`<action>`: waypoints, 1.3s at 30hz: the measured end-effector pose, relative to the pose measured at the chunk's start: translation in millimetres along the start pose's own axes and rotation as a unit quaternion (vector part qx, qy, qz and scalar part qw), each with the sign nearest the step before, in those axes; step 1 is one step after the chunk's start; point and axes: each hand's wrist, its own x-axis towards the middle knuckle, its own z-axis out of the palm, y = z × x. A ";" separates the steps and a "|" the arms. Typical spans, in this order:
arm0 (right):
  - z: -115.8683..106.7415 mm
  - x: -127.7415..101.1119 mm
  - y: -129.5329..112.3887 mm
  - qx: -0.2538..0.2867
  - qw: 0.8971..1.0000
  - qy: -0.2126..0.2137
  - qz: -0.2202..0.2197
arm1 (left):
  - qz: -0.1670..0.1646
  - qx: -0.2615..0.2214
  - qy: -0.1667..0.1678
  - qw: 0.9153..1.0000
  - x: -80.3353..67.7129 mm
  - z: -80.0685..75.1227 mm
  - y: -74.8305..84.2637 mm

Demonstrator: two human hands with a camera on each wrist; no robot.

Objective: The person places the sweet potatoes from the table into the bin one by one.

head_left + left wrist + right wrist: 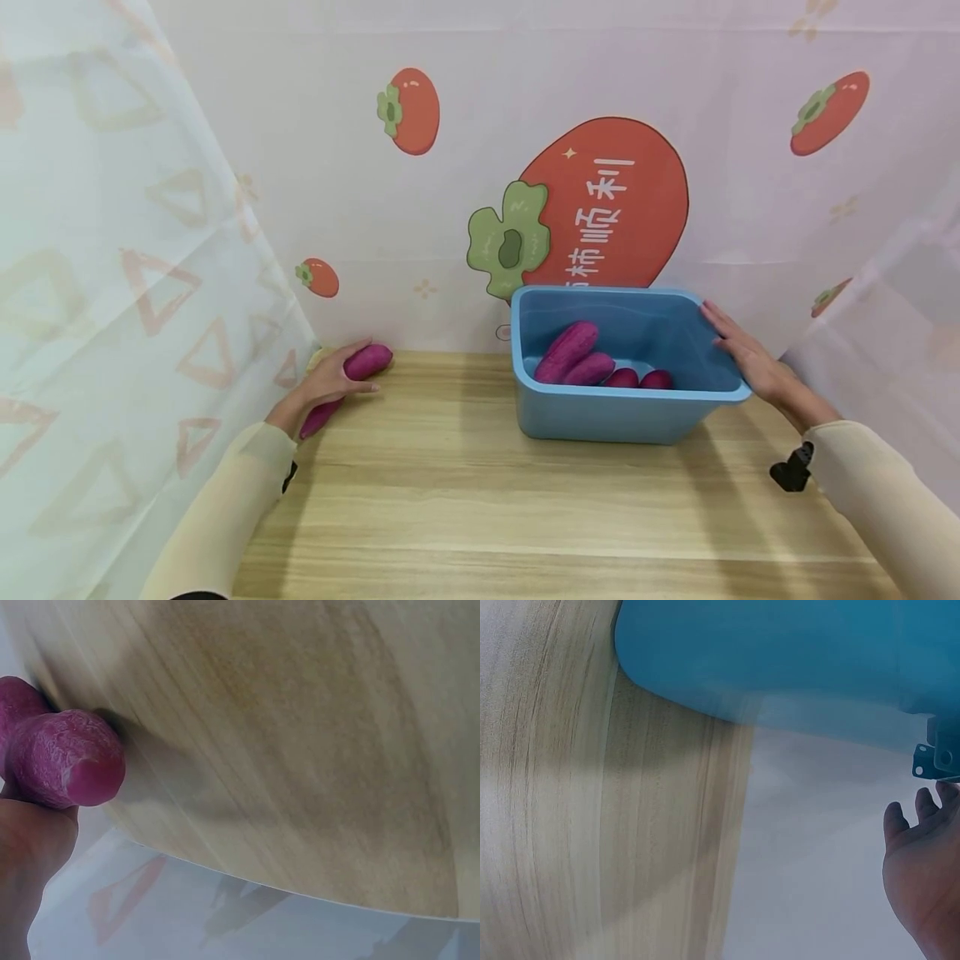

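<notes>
You sit at a wooden table (480,500) with cloth walls all around, and a big red fruit picture (600,208) hangs at the back. A blue bin (622,412) stands on the table, right of the middle. Four purple sweet potatoes (592,362) already lie inside it, so it looks like most of the job is done. One purple sweet potato (352,379) is still out on the table, far over in the left back corner, well apart from the bin. It looks like this last one still has to go in.

Your left hand (318,387) is on that potato, fingers curled around it and gripping it. Your right hand (742,354) lies flat against the right side of the bin, fingers straight, holding nothing.
</notes>
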 end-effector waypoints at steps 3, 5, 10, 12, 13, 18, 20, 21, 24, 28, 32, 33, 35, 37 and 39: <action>0.1 0.0 -0.5 0.000 1.000 0.000 0.000 | 0.005 -0.015 0.003 1.000 0.5 1.3 -0.7; 0.0 -0.3 -1.0 0.000 1.000 0.000 0.000 | 0.008 -0.022 0.005 1.000 0.5 2.1 -0.4; -0.1 -0.2 -0.4 -0.001 1.000 0.000 -0.001 | 0.025 -0.016 0.012 0.999 -0.7 2.7 0.5; -0.2 0.1 -0.1 -0.001 1.000 -0.001 0.000 | 0.030 -0.014 0.015 0.999 -1.1 2.6 0.3; -0.2 0.2 0.0 -0.001 1.000 -0.001 0.001 | 0.031 -0.015 0.019 0.999 -1.4 2.5 0.2; -0.6 0.0 -1.3 0.003 1.000 -0.001 0.003 | 0.043 -0.005 0.033 0.999 -0.6 2.8 -1.4; -0.8 -0.2 -1.7 0.005 1.000 0.000 0.004 | 0.047 0.001 0.038 0.998 -0.1 3.0 -1.9; -0.8 -0.4 -1.8 0.006 1.000 0.000 0.005 | 0.049 0.004 0.039 0.998 0.1 2.9 -2.1; -0.7 -0.3 -1.2 0.007 1.000 -0.001 0.006 | 0.046 0.005 0.040 0.998 -0.1 2.7 -1.9; -0.3 0.5 0.1 0.008 1.000 -0.001 0.006 | 0.037 0.008 0.035 0.999 -1.7 2.0 -0.8; -0.2 0.7 -0.1 0.008 1.000 -0.001 0.009 | 0.039 0.011 0.036 0.999 -2.9 1.5 1.1; -0.1 0.8 0.0 0.008 1.000 -0.002 0.010 | 0.040 0.011 0.038 0.998 -3.1 1.4 1.8; 0.0 0.3 -0.3 0.008 1.000 -0.002 0.011 | 0.042 0.012 0.040 0.998 -3.3 1.4 3.0; 0.1 0.3 0.0 0.008 1.000 -0.002 0.009 | 0.043 0.011 0.041 0.998 -3.4 1.3 3.7; 0.3 0.3 0.5 0.008 1.000 -0.001 0.007 | 0.041 0.010 0.041 0.998 -3.2 1.7 3.3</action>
